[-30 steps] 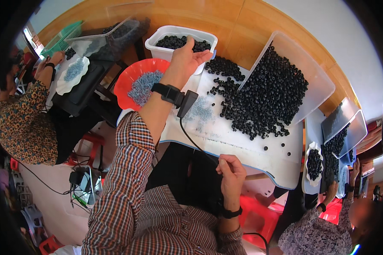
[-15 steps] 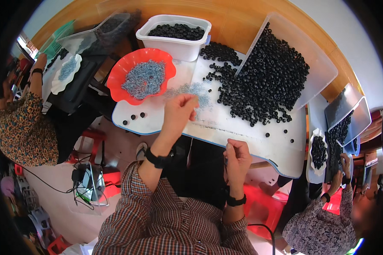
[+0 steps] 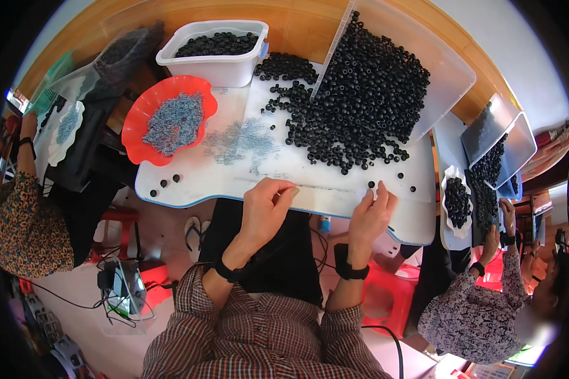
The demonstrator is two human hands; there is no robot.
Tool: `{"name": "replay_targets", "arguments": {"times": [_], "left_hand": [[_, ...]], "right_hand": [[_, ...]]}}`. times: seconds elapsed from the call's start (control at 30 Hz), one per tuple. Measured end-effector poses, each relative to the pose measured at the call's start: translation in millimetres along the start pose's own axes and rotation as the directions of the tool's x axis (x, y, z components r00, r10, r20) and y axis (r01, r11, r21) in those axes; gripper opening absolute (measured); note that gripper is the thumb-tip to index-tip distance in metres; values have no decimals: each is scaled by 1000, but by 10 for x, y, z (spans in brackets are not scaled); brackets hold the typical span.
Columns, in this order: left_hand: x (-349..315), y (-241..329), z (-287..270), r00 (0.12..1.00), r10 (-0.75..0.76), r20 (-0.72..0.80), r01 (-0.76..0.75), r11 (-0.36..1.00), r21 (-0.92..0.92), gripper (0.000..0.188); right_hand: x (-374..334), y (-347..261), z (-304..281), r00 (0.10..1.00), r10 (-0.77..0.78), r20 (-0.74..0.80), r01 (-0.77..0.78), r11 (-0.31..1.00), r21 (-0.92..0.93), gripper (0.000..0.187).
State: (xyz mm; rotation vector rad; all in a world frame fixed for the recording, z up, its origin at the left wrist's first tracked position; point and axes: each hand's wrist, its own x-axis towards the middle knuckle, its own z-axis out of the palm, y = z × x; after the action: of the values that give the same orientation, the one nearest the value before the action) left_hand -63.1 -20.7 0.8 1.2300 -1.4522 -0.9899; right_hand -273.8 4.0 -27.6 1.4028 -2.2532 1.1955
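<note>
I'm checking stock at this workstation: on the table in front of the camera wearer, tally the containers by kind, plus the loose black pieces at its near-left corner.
White plastic tub: 1
Red scalloped bowl: 1
Clear plastic bin: 1
Loose black pieces: 3
Total: 6

Bright light is washing white tabletop (image 3: 322, 178); glare is flaring lower right; lines are bowing toward black rim.
</note>
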Motion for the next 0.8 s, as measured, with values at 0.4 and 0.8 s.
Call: {"name": "replay_targets", "arguments": {"times": [0.4, 0.8], "left_hand": [[-230, -170, 36, 994, -21, 107, 36, 989, -141, 12], [-170, -233, -210, 960, -72, 272, 187, 885, -426, 25]], "right_hand": [[-67, -113, -25, 987, -54, 151, 39, 994, 102, 15], [-382, -879, -85, 649, -86, 756, -586, 577, 569, 11]]}}
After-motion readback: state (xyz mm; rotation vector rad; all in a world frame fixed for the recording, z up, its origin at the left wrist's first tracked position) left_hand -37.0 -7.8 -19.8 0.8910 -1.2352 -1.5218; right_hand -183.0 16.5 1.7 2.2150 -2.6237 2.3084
